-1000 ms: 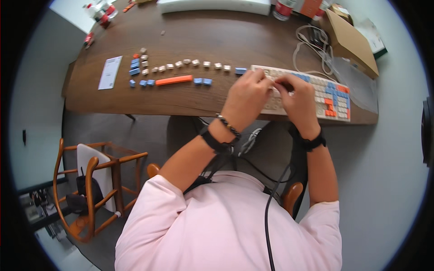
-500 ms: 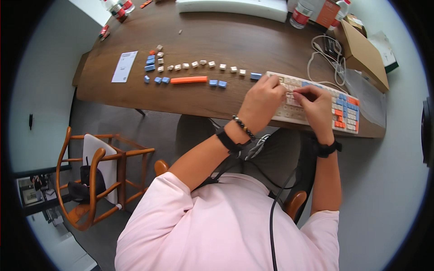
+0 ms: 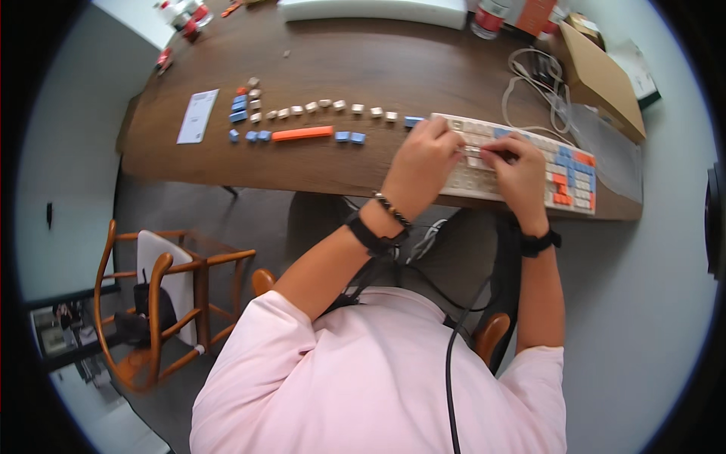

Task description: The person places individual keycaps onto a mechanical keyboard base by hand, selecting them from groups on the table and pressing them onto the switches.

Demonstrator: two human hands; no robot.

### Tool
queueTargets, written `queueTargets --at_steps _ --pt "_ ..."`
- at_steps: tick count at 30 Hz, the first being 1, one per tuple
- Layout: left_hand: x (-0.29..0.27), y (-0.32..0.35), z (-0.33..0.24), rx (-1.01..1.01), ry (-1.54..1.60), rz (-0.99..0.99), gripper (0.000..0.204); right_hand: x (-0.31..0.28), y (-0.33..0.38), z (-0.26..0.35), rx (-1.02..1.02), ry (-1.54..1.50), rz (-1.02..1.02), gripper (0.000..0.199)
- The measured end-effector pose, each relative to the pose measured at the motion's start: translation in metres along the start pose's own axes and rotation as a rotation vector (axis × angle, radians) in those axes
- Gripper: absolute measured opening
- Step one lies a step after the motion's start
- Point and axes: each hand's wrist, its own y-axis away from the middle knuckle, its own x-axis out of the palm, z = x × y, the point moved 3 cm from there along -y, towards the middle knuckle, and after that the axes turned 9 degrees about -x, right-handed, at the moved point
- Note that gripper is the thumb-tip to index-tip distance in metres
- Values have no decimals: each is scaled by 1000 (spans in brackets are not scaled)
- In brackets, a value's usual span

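Note:
A keyboard with cream, blue and orange keys lies at the table's right front, with bare key positions in its left part. Over that part my left hand has its fingers bent together at the tips. Close on its right, the thumb and fingers of my right hand are pinched. Something small and pale seems to sit between the two sets of fingertips, too small to name. Left of the keyboard lie loose keycaps: a row of cream keycaps, blue keycaps and a long orange spacebar.
A white card lies at the table's left. A coiled pale cable, a clear plastic sheet and a cardboard box are at the right. Bottles and a long white foam piece stand at the back. A wooden chair is at left.
The whole view has shifted a little, so the table's things sit slightly further left and up. Both hands stay pinched over the same part of the keyboard.

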Motion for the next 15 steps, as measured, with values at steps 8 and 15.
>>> queueTargets --at_steps 8,15 --pt "11 0 -4 18 -36 -18 12 -1 6 18 -105 80 -20 9" --pt "10 2 0 44 -60 -37 14 16 2 51 -500 556 142 21"
